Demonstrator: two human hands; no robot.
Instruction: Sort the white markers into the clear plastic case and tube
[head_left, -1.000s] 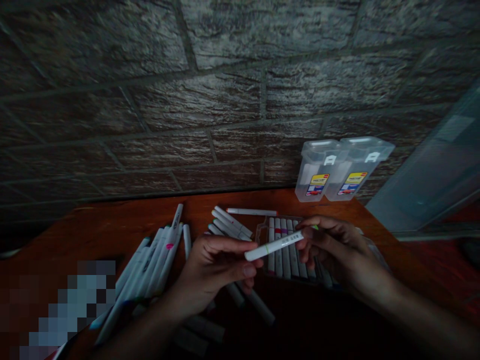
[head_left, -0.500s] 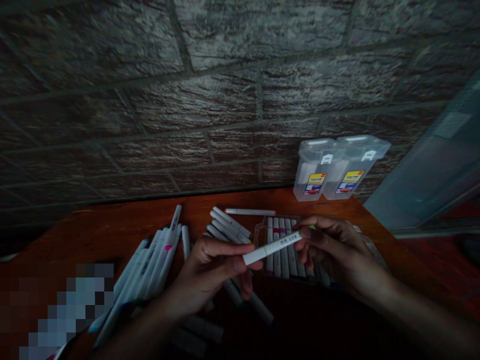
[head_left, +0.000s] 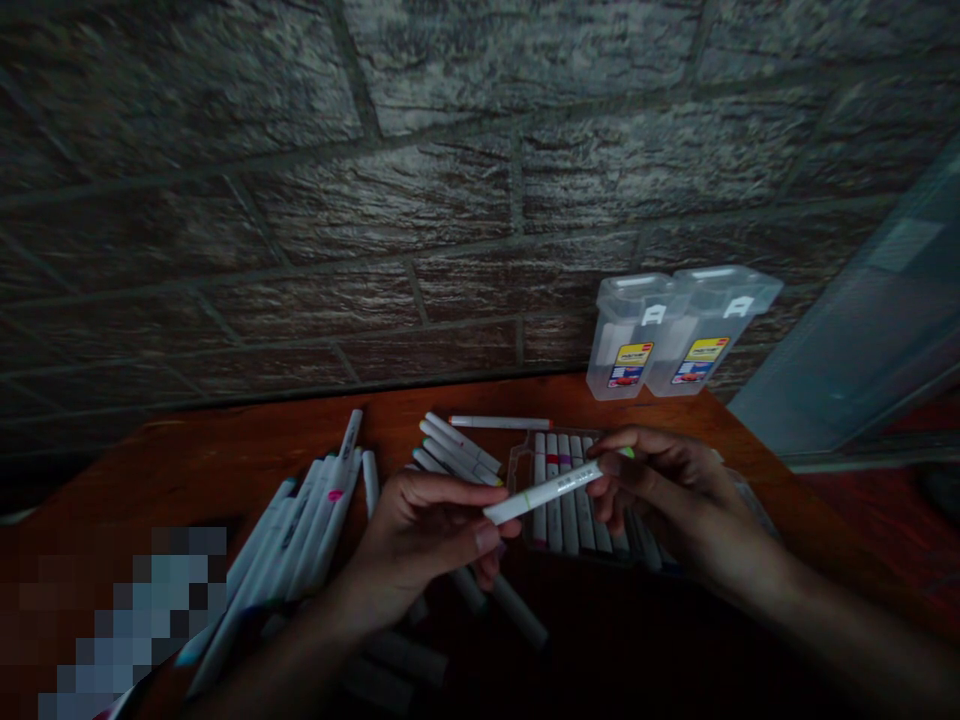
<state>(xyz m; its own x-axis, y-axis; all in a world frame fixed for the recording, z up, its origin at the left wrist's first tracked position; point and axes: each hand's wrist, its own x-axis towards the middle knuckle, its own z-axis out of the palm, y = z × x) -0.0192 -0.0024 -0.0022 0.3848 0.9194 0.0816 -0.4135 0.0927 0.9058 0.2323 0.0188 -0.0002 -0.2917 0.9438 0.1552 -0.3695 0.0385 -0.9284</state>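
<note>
A white marker [head_left: 551, 490] with a yellow-green end and a thin green ring is held aslant between both hands. The thumb and fingers of my left hand [head_left: 431, 535] pinch its lower left end. At the green end, my right hand [head_left: 667, 485] grips it with thumb and fingertips. Printing shows along the barrel, too small to read. Below my right hand lies a clear plastic case [head_left: 517, 470] with several white markers [head_left: 570, 505] side by side in it; my fingers hide part of the row.
Left of my hands is a pile of loose white markers [head_left: 307, 520]. More markers [head_left: 461, 445] lie behind my left hand, one of them crosswise [head_left: 499, 423]. Two clear lidded boxes [head_left: 660, 335] stand at the back right of the wooden table [head_left: 225, 430], before a brick wall [head_left: 450, 200].
The marker has turned slightly in my fingers, so its printing faces differently and more of the green end shows. My left thumb has shifted a little. The other markers have stayed put.
</note>
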